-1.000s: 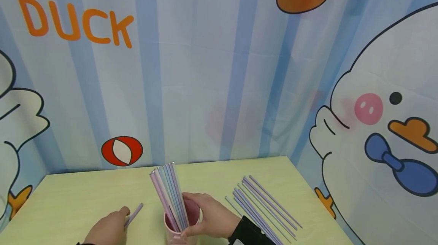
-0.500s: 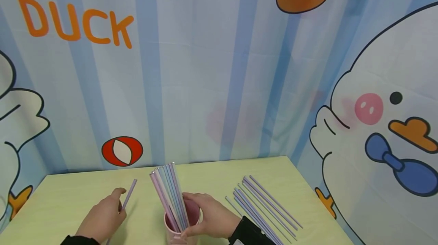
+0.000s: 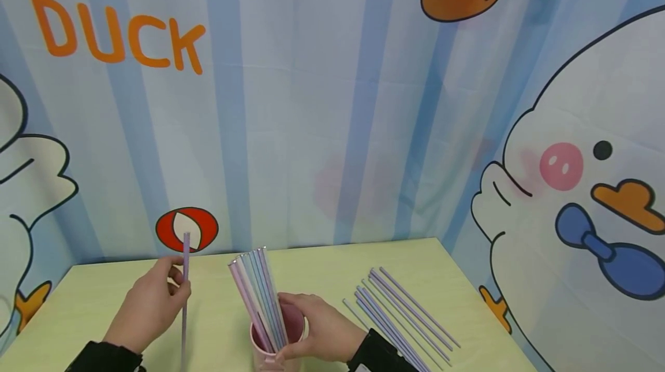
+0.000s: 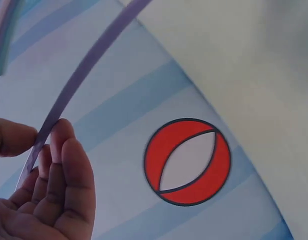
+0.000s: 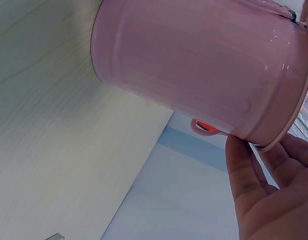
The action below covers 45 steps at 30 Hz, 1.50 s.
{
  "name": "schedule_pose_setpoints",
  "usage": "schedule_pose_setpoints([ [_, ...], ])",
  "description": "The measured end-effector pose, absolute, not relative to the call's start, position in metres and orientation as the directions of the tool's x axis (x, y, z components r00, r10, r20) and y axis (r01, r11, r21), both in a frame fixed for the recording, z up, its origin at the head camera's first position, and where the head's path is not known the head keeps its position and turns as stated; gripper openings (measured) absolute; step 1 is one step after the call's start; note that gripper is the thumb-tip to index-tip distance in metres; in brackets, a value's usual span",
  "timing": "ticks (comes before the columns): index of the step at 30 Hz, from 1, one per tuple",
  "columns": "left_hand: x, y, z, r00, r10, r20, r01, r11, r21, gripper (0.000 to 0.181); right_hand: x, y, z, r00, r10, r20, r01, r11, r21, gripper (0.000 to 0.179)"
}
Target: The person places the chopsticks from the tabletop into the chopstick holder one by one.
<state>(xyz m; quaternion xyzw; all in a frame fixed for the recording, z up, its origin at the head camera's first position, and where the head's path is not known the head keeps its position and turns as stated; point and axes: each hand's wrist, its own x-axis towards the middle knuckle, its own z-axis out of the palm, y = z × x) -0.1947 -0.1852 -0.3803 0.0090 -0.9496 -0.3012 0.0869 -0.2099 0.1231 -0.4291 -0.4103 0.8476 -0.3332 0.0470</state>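
Observation:
My left hand [image 3: 150, 302] pinches a purple straw [image 3: 184, 314] between thumb and fingers; it stands nearly upright above the table's left half. In the left wrist view the same straw [image 4: 76, 77] rises from the fingertips. A pink cup [image 3: 267, 361] stands at the front middle, holding a tilted bunch of pink, white, blue and purple straws [image 3: 260, 297]. My right hand [image 3: 322, 326] grips the cup by its rim from the right. The right wrist view shows the cup's smooth side [image 5: 194, 60], with the fingers at its rim.
Several loose purple straws [image 3: 391, 326] lie slanted on the pale yellow table [image 3: 322, 262], right of the cup and partly behind the right sleeve [image 3: 381, 354]. A blue-striped curtain [image 3: 312, 100] with duck pictures hangs behind the table's back edge.
My left hand has risen from the table and moved slightly left and away, carrying the purple straw, which has turned from slanted to nearly upright. My right hand and the cup have stayed in place.

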Motion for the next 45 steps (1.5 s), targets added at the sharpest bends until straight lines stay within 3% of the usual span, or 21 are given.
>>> schedule_pose_setpoints([
  [9, -0.187, -0.169, -0.347, -0.936, -0.059, 0.346, 0.184, 0.757, 0.627, 0.042, -0.209, 0.123, -0.429, -0.669, -0.721, 0.181, -0.649, 0.447, -0.616, 0.086],
  [22, -0.182, -0.145, -0.329, -0.886, -0.071, 0.457, 0.3, 0.664, 0.684, 0.041, -0.21, 0.124, -0.429, -0.655, -0.726, 0.209, -0.68, 0.445, -0.583, 0.085],
  [32, -0.183, -0.131, -0.341, -0.914, -0.054, 0.403, 0.288, 0.612, 0.737, 0.046, -0.21, 0.124, -0.429, -0.648, -0.731, 0.212, -0.684, 0.437, -0.585, 0.085],
  [45, -0.186, -0.117, -0.373, -0.954, -0.064, 0.294, 0.179, 0.665, 0.725, 0.041, -0.211, 0.124, -0.432, -0.64, -0.736, 0.219, -0.681, 0.411, -0.606, 0.084],
])
